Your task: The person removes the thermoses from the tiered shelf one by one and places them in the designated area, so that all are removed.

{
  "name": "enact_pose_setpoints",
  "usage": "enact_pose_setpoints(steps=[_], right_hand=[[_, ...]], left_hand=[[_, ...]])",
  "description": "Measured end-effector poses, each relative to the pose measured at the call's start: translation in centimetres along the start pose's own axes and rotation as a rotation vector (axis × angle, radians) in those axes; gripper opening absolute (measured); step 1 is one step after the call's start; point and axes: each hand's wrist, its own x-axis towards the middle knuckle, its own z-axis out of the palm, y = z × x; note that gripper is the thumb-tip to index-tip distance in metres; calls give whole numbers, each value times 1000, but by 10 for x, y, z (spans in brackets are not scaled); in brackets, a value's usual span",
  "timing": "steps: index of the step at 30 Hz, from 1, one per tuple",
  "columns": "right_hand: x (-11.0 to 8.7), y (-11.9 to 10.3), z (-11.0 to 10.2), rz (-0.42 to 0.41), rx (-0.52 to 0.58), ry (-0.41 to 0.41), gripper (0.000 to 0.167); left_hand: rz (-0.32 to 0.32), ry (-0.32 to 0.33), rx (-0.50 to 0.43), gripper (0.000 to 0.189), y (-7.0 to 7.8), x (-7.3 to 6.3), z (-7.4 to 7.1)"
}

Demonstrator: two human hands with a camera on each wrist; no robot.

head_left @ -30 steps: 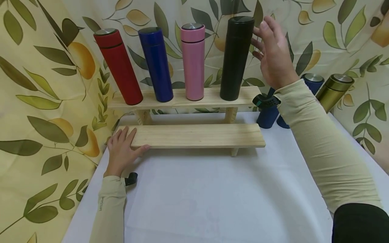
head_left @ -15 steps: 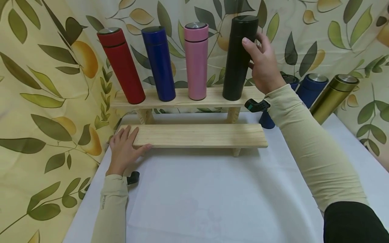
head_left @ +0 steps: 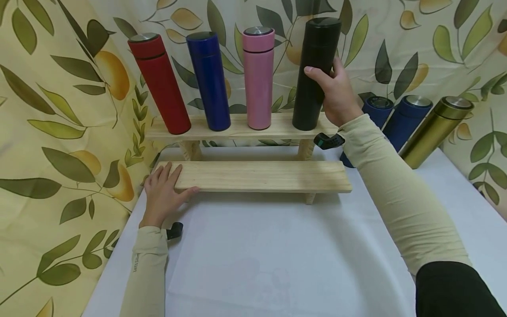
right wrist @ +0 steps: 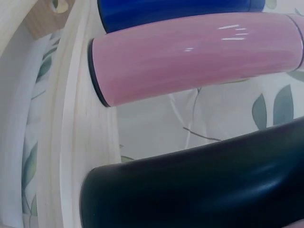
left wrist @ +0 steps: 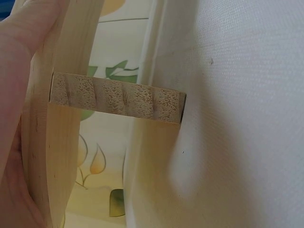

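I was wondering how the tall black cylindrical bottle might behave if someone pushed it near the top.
Unheld, the black bottle would probably tip readily, being tall on a narrow base. Its round body suggests it might roll once toppled, and its smooth sides look rigid.

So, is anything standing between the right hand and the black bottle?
Nothing visible: the right hand directly grips the black bottle. The pink bottle stands apart, to the left on the same upper shelf, not between them.
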Motion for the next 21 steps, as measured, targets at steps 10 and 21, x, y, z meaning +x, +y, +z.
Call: enact_pose_setpoints(steps=[10,21], right_hand=[[8,4,3,-22,-98,50,75],[14,12,6,-23,-210,98,82]], left_hand=[[-4,-6,-4,101,0,1,0],[-8,-10,-2,102,-1,1,1]])
